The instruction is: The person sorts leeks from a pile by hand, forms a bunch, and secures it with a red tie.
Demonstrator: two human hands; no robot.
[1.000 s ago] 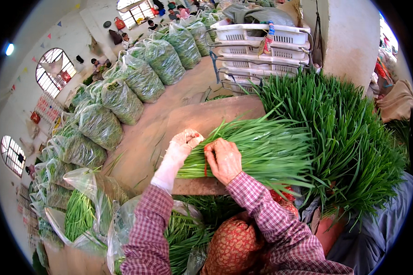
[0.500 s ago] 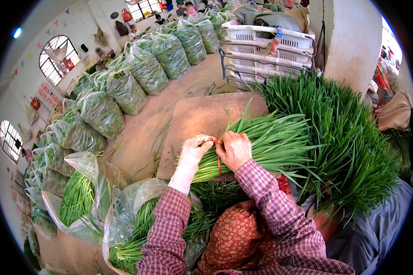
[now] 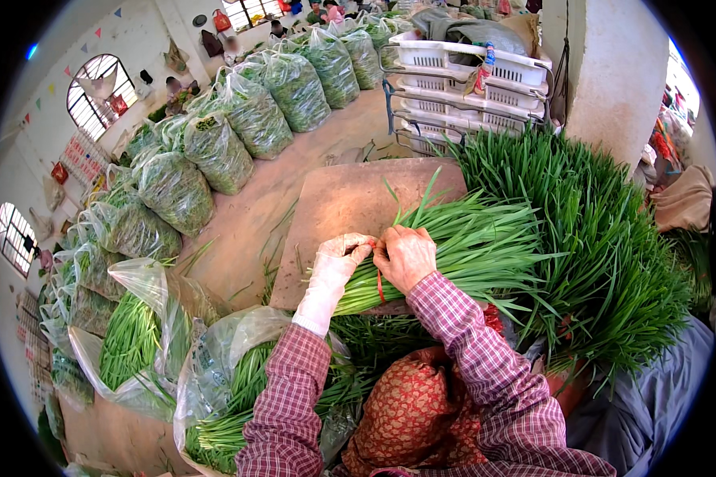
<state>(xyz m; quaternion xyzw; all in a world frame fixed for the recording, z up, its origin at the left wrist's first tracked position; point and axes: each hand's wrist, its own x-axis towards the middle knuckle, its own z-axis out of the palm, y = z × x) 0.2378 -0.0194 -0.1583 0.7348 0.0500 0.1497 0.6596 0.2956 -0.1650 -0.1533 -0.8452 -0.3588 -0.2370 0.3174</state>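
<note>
A bundle of garlic chives point(image 3: 473, 242) lies across a flat brown board point(image 3: 338, 191), pale stem ends to the left and leaves fanning right. Around its stems runs a thin red tie point(image 3: 381, 288). My left hand point(image 3: 336, 262), in a pale thin glove or wrap, pinches the tie on top of the bundle, thumb against fingers. Close beside it, my bare right hand point(image 3: 406, 257) also has its fingers closed at the tie, its knuckles over the stems. The exact grip of the right fingertips is hidden.
A large heap of loose chives point(image 3: 573, 238) stands right of the board. Stacked white crates point(image 3: 469, 83) rise behind it, beside a pillar point(image 3: 612, 87). Open plastic bags of greens point(image 3: 131, 342) sit at the left. Full bags point(image 3: 294, 87) line the floor beyond.
Both hands stay closed at the red tie with barely any movement. The surroundings have shifted slightly in the view.
</note>
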